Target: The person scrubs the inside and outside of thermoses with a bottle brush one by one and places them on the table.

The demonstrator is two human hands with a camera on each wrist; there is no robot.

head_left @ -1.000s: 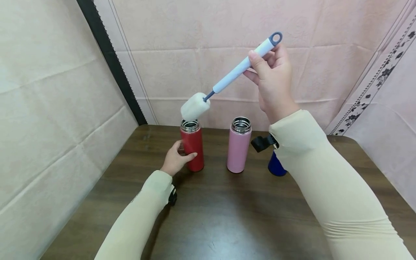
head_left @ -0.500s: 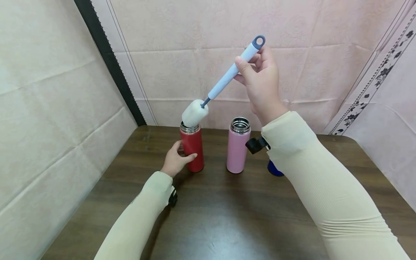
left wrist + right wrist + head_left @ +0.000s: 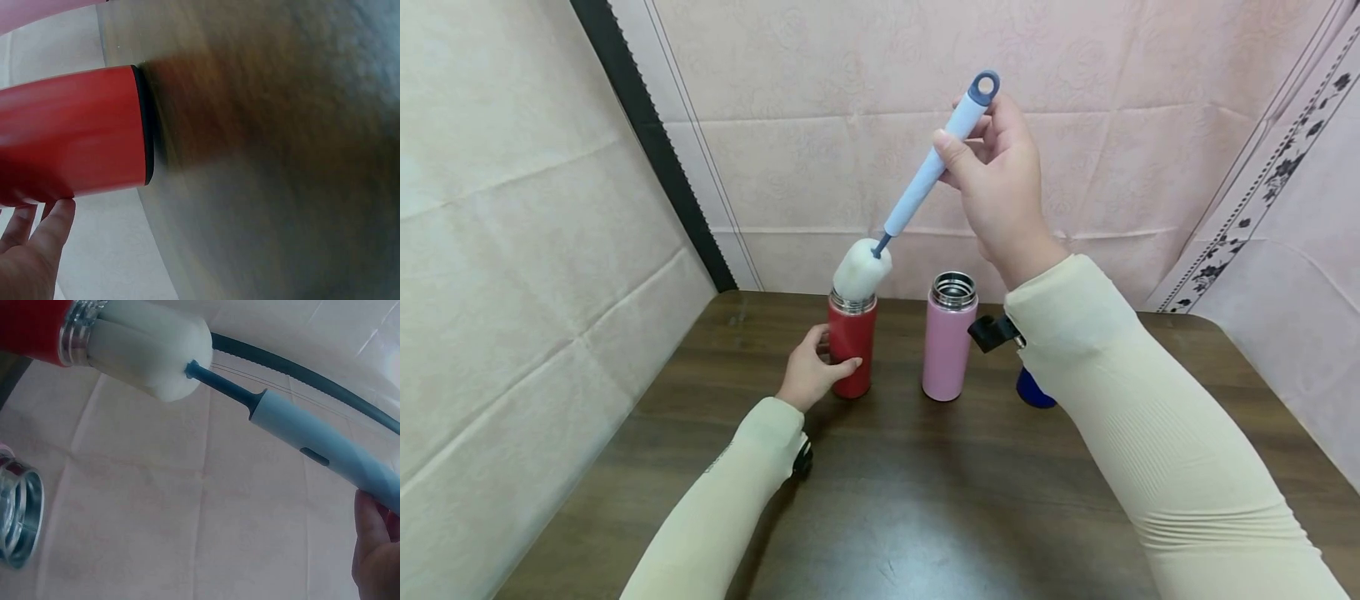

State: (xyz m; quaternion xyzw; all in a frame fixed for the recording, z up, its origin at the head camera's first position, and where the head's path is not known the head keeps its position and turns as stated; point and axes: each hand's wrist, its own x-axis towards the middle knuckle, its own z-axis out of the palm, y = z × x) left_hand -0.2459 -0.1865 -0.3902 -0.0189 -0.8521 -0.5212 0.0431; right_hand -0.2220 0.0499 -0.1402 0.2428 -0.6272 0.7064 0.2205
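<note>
In the head view my right hand (image 3: 1007, 179) pinches the light-blue handle of a bottle brush (image 3: 917, 192) near its ringed end. The brush slants down to the left, and its white sponge head sits at the mouth of a red bottle (image 3: 852, 350), the lower end hidden by the steel neck. In the right wrist view the sponge (image 3: 150, 347) meets that threaded neck. My left hand (image 3: 814, 367) holds the red bottle low on its side, thumb in front and fingers partly behind. The left wrist view has the bottle's body (image 3: 75, 131) with its dark base on the table.
A pink bottle (image 3: 947, 350) without a lid stands to the right of the red one on the brown wooden table (image 3: 880, 500). Farther right, a blue object (image 3: 1033, 392) is mostly hidden by my right sleeve. Pale cloth (image 3: 820, 167) hangs behind the table.
My right hand has moved left and the brush has tipped steeper, its sponge lowering to the red bottle's mouth. The red bottle and left hand have shifted slightly right.
</note>
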